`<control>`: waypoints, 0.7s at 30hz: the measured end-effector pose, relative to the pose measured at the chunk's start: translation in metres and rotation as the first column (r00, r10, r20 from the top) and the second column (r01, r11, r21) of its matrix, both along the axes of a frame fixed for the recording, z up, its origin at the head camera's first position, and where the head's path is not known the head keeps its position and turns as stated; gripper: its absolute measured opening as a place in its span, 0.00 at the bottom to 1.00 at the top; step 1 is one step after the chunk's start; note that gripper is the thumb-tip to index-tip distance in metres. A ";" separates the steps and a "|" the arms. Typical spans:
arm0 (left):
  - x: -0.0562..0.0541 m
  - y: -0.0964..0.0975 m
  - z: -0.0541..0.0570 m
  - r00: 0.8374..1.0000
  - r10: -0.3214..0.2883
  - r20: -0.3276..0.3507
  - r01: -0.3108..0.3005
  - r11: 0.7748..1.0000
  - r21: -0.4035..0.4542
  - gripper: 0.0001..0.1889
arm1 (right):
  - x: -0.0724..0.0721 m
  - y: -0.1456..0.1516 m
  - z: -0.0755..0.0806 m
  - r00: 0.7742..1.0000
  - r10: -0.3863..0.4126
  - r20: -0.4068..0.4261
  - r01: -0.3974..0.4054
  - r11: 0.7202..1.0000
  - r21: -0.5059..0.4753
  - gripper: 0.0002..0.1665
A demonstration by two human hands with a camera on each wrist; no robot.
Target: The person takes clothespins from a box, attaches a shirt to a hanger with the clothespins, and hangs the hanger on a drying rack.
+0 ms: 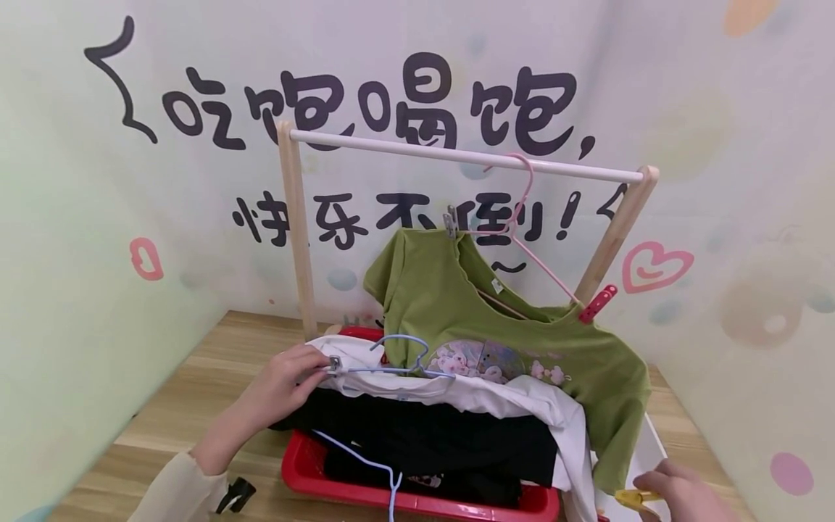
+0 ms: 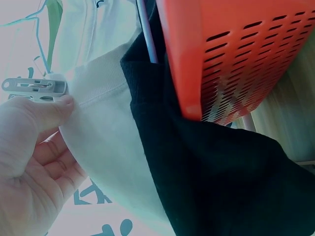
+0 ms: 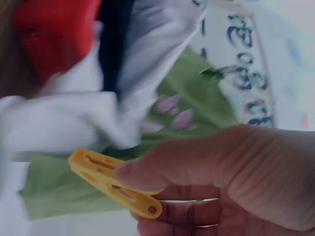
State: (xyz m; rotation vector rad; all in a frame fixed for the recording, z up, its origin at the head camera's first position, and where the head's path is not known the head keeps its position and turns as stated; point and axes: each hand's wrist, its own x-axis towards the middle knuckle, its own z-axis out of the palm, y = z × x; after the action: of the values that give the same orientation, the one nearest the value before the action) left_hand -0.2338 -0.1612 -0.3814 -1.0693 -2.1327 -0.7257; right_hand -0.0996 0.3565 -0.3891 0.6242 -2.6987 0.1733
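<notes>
On the wall (image 1: 417, 29) two lines of big black writing can be read – 吃饱喝饱, above 快乐不倒! – four characters in each; the rack (image 1: 424, 147), with one white rail and two wooden posts, stands before it and covers parts of some strokes; the label (image 1: 497, 286) in the green shirt's neck is too small to read.

Four pegs show: one grey peg (image 2: 37, 86) by the left hand (image 1: 287, 380); one yellow peg (image 3: 96, 169) in the right hand (image 1: 685, 493); a second grey one (image 1: 450, 223) and a red peg (image 1: 596, 304) with pale dots, at the two shoulders of the green shirt (image 1: 424, 290); three hangers show – a pink hanger (image 1: 543, 264) hooked on the rail and bearing the green shirt, and two blue ones, the upper blue hanger (image 1: 375, 370) at the white shirt (image 1: 496, 395), the lower blue hanger (image 1: 394, 482) by the black cloth (image 1: 483, 442).

The left thumb and fingers are clamped on the white shirt's edge, beside the grey peg; the shirt lies across the black cloth, over the one red basket (image 1: 450, 505); the right thumb and fingers pinch the yellow peg near the green shirt's sleeve – whether it touches the cloth, I cannot tell.
</notes>
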 end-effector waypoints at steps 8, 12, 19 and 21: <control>-0.002 0.000 -0.001 1.000 -0.013 -0.006 0.013 1.000 0.005 0.15 | -0.015 -0.038 0.039 0.946 0.160 -0.282 -0.176 0.984 -0.030 0.25; -0.002 0.000 -0.001 0.999 -0.029 -0.025 0.029 0.999 0.018 0.16 | -0.020 -0.058 0.053 0.942 0.169 -0.291 -0.181 0.983 -0.015 0.39; -0.001 0.000 0.001 0.999 -0.026 -0.034 0.027 0.999 0.020 0.15 | -0.030 -0.094 0.074 0.950 0.185 -0.251 -0.189 0.982 0.009 0.23; -0.001 0.001 0.001 0.999 -0.028 -0.039 0.029 0.999 0.024 0.15 | -0.034 -0.105 0.078 0.942 0.198 -0.270 -0.204 0.979 0.007 0.28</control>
State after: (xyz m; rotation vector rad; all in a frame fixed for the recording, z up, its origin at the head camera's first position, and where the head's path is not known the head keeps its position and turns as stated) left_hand -0.2348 -0.1606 -0.3804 -1.0939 -2.0744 -0.7368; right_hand -0.1334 0.2520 -0.3114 0.8519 -2.3669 0.1562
